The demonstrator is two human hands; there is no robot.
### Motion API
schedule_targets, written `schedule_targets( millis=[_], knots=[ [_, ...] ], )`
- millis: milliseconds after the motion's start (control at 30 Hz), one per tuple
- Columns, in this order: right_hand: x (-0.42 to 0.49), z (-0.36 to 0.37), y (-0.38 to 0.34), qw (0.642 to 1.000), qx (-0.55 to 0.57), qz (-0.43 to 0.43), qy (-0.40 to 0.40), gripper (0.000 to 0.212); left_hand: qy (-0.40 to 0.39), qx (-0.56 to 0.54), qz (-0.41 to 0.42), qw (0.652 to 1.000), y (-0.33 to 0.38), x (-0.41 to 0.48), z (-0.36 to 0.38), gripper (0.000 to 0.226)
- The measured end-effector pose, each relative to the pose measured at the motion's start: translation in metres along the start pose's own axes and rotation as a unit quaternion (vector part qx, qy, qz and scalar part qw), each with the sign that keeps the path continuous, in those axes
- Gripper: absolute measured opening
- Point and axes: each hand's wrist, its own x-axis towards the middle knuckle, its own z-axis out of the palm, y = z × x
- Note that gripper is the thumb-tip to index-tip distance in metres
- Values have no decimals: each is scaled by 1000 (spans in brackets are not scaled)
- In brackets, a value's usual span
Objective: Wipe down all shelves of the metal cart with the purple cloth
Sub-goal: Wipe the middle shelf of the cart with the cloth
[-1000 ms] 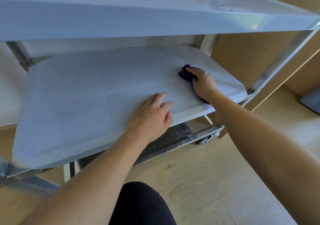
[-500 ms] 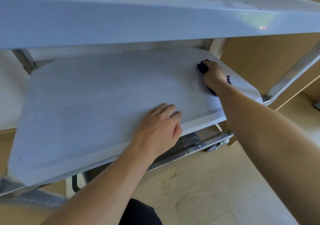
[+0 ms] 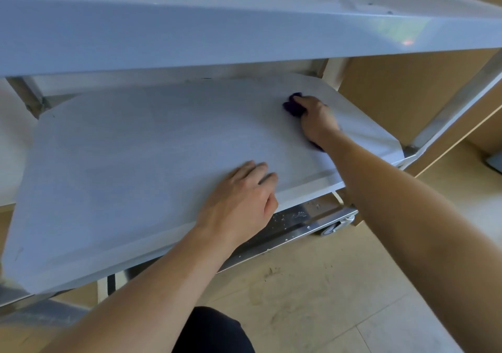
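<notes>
Two hands point(image 3: 239, 203) point(image 3: 316, 120) press shelf point(image 3: 135, 149), cloth point(image 3: 292, 106) near right edge.

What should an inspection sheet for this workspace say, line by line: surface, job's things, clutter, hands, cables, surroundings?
Surface: middle shelf, dull grey metal with faint streaks.
Job's things: purple cloth bunched on the middle shelf, towards its far right corner; top shelf shows a few dark specks.
Clutter: pale crumbs lie on the bottom shelf.
Hands: right hand grips the cloth against the shelf; left hand rests flat on the middle shelf's front edge and holds nothing.
Cables: nothing seen.
Surroundings: wooden cabinet at the right, smudged floor, one caster.
</notes>
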Motion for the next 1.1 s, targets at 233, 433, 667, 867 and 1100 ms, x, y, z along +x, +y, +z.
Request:
schedule_targets(
  millis=[233,433,667,867,1100],
  knots=[
    [20,-24,42,992,-79,95,12,33,-10,11,11,1000,1,5,2,44],
    [24,22,-47,998,-5,-21,-53,42,-17,41,26,999,1,5,-2,48],
    [-6,47,-94,973,-9,-196,-122,52,-29,11,9,999,-2,3,1,39],
    [-17,3,-16,996,-16,-77,-36,50,-13,-15,-5,1000,-1,4,1,32],
    [-36,-31,33,997,-77,26,2,56,-8,-3,-2,1000,0,6,5,31]
  ],
)
